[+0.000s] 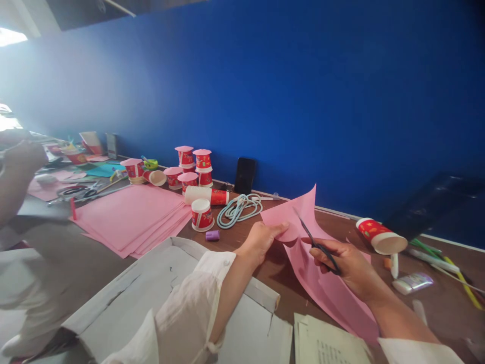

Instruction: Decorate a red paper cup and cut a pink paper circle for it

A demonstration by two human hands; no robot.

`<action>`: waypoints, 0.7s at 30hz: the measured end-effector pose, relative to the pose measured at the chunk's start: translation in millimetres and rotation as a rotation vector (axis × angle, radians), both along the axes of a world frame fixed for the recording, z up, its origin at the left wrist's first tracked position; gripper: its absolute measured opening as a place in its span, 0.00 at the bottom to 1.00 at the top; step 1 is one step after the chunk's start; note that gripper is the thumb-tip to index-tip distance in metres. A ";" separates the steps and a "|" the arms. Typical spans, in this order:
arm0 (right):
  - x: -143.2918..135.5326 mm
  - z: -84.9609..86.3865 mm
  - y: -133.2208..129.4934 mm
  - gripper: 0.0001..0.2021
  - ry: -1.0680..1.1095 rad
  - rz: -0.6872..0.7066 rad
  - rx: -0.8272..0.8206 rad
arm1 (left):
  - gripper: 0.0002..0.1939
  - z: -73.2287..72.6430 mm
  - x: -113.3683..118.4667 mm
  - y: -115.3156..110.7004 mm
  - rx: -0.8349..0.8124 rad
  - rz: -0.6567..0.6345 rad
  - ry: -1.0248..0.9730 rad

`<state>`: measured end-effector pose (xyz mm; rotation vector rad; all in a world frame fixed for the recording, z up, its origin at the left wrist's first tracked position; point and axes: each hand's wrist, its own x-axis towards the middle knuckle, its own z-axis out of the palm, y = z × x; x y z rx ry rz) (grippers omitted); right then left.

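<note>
My left hand (264, 241) pinches the near edge of a pink paper sheet (293, 215), holding it up off the table. In my right hand (346, 263) is a pair of scissors (322, 246), fingers wrapped round the dark handles. The blades lie across the sheet, with one blade in front of the paper. A cut runs in from the left, and a long flap of the pink paper curls down below my right hand toward the table. Part of the scissors is hidden by paper and fingers.
Red paper cups (202, 215), several with pink discs on top, stand behind a pink paper stack (132, 217). A coiled cord (238, 210) and a phone (245, 175) are near the blue partition (303, 101). A white box lid (151, 283) lies in front; another person's hand (26, 156) is far left.
</note>
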<state>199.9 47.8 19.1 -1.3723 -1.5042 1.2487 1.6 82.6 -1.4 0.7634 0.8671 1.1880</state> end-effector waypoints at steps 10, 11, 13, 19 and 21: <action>0.6 4.4 -2.2 0.29 -0.064 -0.028 0.026 | 0.25 4.0 0.3 -5.5 0.001 -0.107 0.012; 0.6 4.3 -2.1 0.29 -0.066 -0.032 0.028 | 0.25 4.3 0.2 -5.4 -0.007 -0.108 0.008; 0.5 3.6 -2.1 0.29 -0.069 -0.034 0.036 | 0.25 5.0 -0.2 -5.1 -0.015 -0.108 0.004; 0.6 5.3 -4.1 0.28 -0.098 -0.031 0.064 | 0.24 8.9 -0.9 -7.6 -0.036 -0.128 -0.004; 0.2 7.2 -4.7 0.27 -0.118 -0.028 0.061 | 0.24 10.3 -1.0 -9.2 -0.033 -0.102 -0.023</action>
